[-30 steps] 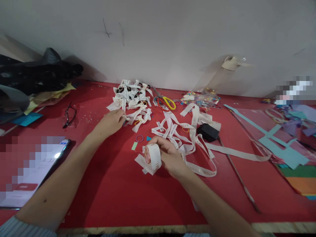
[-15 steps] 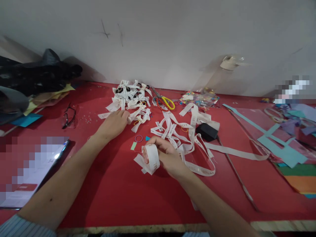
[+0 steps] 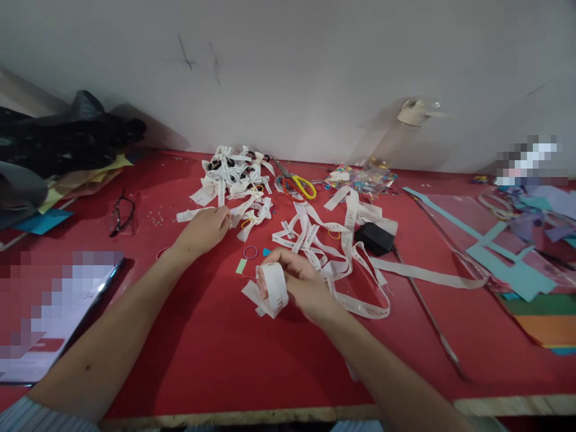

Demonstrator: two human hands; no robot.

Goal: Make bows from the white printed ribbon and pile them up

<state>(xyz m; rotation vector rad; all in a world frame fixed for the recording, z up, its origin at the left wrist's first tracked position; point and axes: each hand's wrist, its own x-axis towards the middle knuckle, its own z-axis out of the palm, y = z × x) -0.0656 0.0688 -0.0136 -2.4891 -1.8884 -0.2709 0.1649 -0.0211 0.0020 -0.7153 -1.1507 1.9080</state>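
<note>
Beside a heap of white printed ribbon bows [image 3: 229, 171], some with black hair ties, my left hand [image 3: 204, 231] is closed, its fingertips on a white ribbon bow [image 3: 188, 215]. Its fingers cover the middle of that bow. Lower and nearer to me, my right hand [image 3: 299, 279] grips a white printed ribbon [image 3: 275, 289], looped around its fingers with a loose end hanging below. Just behind this hand are a purple elastic ring [image 3: 250, 252] and a pale green paper strip [image 3: 241, 266]. Tangled ribbon lengths [image 3: 310, 234] spread behind and to the right.
Scissors with yellow and red handles [image 3: 303, 187] lie behind the ribbons. A black block [image 3: 374, 238] rests on ribbon at right. Eyeglasses [image 3: 122, 213] and a phone or tablet [image 3: 96, 300] are at left. Light blue paper offcuts [image 3: 508, 270] lie far right. A wall [image 3: 288, 78] closes the back.
My left hand has drawn slightly left and down beside the heap of bows. My right hand keeps its grip on the looped ribbon. The whole view has shifted slightly.
</note>
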